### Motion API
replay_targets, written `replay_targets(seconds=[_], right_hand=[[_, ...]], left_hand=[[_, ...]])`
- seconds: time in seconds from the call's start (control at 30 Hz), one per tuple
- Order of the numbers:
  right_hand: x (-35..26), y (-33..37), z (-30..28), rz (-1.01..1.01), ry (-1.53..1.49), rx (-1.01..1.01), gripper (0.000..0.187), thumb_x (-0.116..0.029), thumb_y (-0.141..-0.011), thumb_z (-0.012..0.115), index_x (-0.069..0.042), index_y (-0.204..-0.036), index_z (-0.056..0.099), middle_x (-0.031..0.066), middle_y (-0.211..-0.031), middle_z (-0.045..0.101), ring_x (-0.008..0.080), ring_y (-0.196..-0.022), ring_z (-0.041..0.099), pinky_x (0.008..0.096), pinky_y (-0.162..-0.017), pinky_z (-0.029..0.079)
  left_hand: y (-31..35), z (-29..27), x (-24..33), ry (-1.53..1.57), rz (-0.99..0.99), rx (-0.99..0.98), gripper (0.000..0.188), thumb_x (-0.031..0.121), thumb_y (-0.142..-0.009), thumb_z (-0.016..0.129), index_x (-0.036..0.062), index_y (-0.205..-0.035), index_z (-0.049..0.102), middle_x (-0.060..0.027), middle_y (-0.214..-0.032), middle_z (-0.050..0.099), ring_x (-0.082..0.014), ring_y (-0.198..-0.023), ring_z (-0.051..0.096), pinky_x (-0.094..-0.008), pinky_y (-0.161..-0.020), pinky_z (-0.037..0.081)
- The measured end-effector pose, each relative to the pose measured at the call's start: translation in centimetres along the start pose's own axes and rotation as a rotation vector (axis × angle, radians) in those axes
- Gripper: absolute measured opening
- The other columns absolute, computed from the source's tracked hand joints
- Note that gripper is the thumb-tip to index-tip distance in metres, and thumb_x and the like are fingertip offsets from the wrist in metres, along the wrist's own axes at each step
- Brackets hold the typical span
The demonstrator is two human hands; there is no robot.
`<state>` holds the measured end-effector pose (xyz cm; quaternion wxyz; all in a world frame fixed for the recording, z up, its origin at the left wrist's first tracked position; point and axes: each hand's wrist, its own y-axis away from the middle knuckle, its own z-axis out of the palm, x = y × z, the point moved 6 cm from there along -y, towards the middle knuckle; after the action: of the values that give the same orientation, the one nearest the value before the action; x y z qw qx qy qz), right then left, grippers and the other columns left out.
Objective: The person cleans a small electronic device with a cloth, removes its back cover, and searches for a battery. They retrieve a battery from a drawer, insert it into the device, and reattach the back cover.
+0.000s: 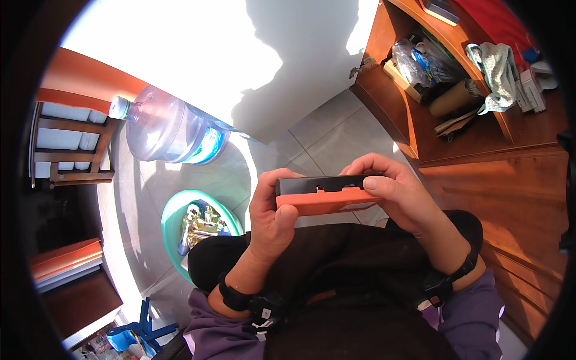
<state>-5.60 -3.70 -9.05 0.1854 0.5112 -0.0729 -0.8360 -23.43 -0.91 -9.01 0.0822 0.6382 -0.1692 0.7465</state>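
Note:
A flat rectangular case [327,202], orange below and black above, is held level over my lap between both hands. Small notches that look like latches show along its near edge. My left hand [273,207] grips the left end, thumb on the orange side and fingers behind. Around the right end my right hand [390,186] is closed, its thumb pressed on the near top edge by the seam. The two halves appear to sit together. What is inside, if anything, cannot be seen.
A green basin [170,225] with metal fittings stands on the floor to the left. Beyond it lies a large clear water jug [171,129]. An open wooden cabinet [384,102] stands at right, with a cloth [501,75] hanging there. A white panel [180,48] is ahead.

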Motion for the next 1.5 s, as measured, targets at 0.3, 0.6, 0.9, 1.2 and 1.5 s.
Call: replay_targets(seconds=[0.3,0.6,0.9,1.2,1.5], right_hand=[[1.6,-0.2,-0.6,0.137,0.025,0.023,0.025,-0.02,-0.08,0.06,-0.003,-0.097,0.055,0.0037,-0.092,0.057,0.0102,-0.087,0.053,0.0255,-0.079,0.041],[2.6,-0.4,-1.3,0.216,-0.107,0.133,0.021,-0.022,-0.081,0.062,-0.004,-0.091,0.058,0.0029,-0.085,0.058,0.0092,-0.079,0.052,0.024,-0.071,0.041],[3.0,-0.6,-1.4,0.2,-0.085,0.159,0.023,-0.026,-0.084,0.062,-0.004,-0.091,0.058,0.0039,-0.086,0.06,0.0095,-0.078,0.055,0.0241,-0.068,0.043],[2.8,-0.8,-1.6,0.203,-0.133,0.138,0.019,-0.024,-0.084,0.06,-0.006,-0.09,0.058,0.0027,-0.084,0.06,0.0088,-0.076,0.054,0.0242,-0.067,0.043],[2.8,-0.8,-1.7,0.206,-0.083,0.164,0.027,-0.031,-0.087,0.057,-0.005,-0.094,0.057,0.0037,-0.09,0.059,0.0107,-0.082,0.055,0.0271,-0.071,0.045]], left_hand=[[0.3,0.8,-0.7,-0.068,-0.017,-0.054,0.052,0.045,-0.086,0.059,0.0016,-0.112,0.044,-0.0059,-0.097,0.055,-0.0116,-0.087,0.052,-0.0253,-0.078,0.043],[-0.1,0.8,-2.2,-0.106,-0.134,-0.016,0.046,0.042,-0.091,0.053,0.0028,-0.113,0.045,-0.0016,-0.09,0.053,-0.0084,-0.082,0.045,-0.022,-0.076,0.038],[0.2,0.6,-2.8,-0.098,-0.18,-0.031,0.045,0.041,-0.091,0.053,0.0031,-0.114,0.045,-0.0022,-0.091,0.054,-0.0079,-0.085,0.047,-0.0219,-0.079,0.039],[0.0,0.6,-3.1,-0.033,-0.189,0.008,0.041,0.037,-0.093,0.051,0.0035,-0.115,0.046,-0.0017,-0.092,0.054,-0.0082,-0.086,0.047,-0.0219,-0.079,0.039],[-0.1,0.9,-2.9,-0.03,-0.223,0.014,0.037,0.035,-0.095,0.046,0.0032,-0.114,0.046,-0.0042,-0.096,0.058,-0.0092,-0.09,0.051,-0.0238,-0.084,0.04]])
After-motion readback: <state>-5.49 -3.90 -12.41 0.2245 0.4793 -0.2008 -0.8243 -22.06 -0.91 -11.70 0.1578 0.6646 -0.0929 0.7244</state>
